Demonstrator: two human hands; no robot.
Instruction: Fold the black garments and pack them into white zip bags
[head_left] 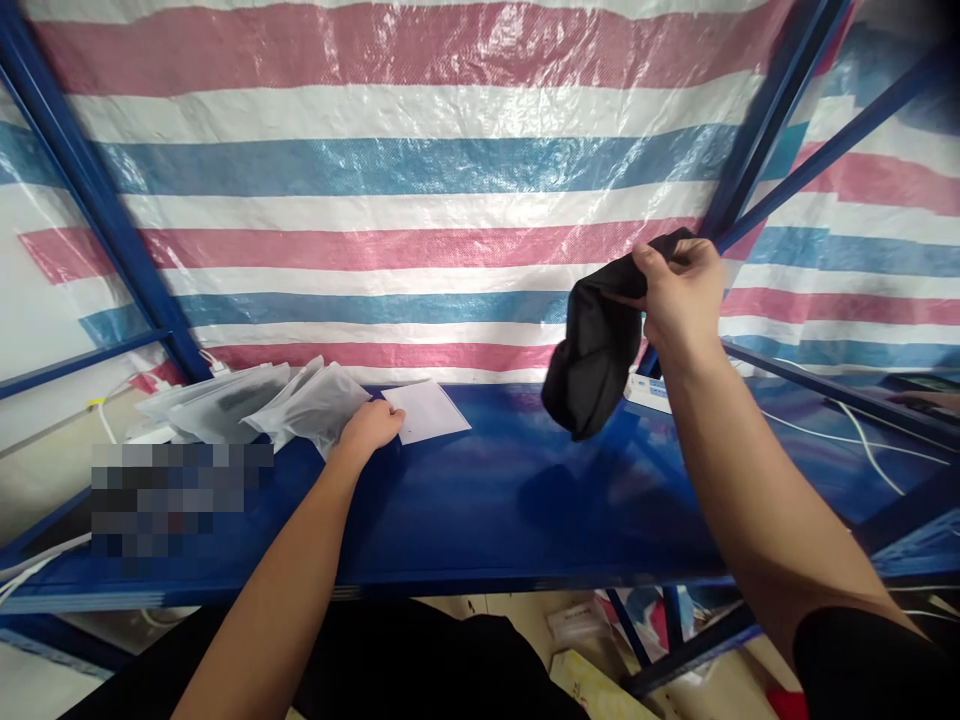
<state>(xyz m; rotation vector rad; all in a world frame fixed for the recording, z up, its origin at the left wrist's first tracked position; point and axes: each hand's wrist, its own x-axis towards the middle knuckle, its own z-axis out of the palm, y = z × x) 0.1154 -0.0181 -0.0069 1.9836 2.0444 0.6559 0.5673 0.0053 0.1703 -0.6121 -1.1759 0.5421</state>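
My right hand is raised over the shelf and pinches a piece of black folded cloth by its upper end. The cloth hangs down in soft folds to the left of the hand; its exact kind is unclear. Down at the shelf surface, my left hand is closed on the left edge of a white sheet of paper. Directly left of that hand lean several frosted plastic bags, the nearest touching or nearly touching it. A greyish bag farther left has something dark inside.
The blue metal shelf has blue uprights on both sides. Striped plastic sheeting forms the back. A white power strip stands behind my right wrist, with white cables to its right. Boxes lie on the floor below.
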